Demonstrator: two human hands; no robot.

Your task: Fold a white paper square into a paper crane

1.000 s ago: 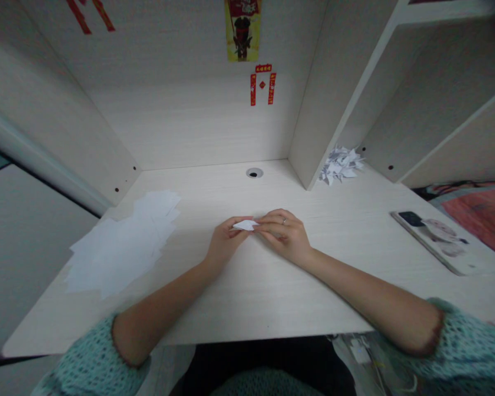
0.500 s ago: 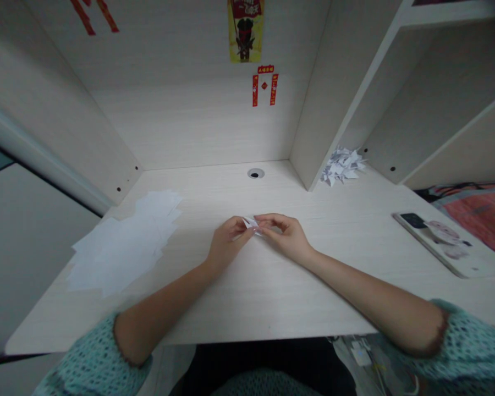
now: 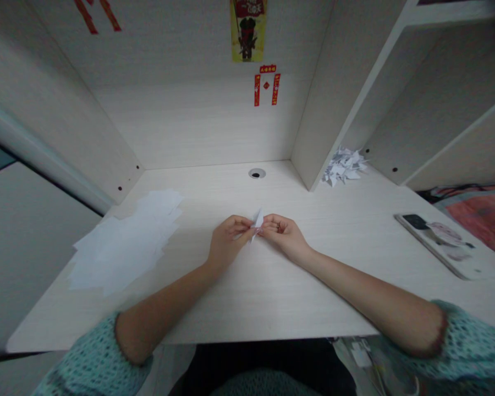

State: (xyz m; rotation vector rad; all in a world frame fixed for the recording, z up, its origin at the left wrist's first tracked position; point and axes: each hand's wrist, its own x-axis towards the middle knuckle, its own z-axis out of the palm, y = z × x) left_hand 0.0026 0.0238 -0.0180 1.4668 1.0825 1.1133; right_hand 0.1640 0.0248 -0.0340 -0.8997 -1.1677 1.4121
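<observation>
Between my two hands, just over the desk, is a small folded piece of white paper (image 3: 258, 218), one pointed end standing up and a narrow tip showing below. My left hand (image 3: 230, 236) pinches it from the left, thumb and fingers closed. From the right, my right hand (image 3: 285, 234) grips it with thumb and index finger, the other fingers curled. The fingertips of both hands nearly meet and hide the middle of the paper, so its exact folds cannot be made out.
Loose white paper sheets (image 3: 124, 242) are spread at the left of the desk (image 3: 231, 308). A heap of small folded papers (image 3: 343, 166) lies behind the upright divider (image 3: 319, 110). A phone (image 3: 441, 245) rests at the right, beside a reddish cloth (image 3: 484, 214). A cable hole (image 3: 257, 174) is at the back.
The folded paper has turned from lying nearly flat between the fingers to standing with a point upward. My right-hand fingers have curled in closer; both arms stay almost where they were.
</observation>
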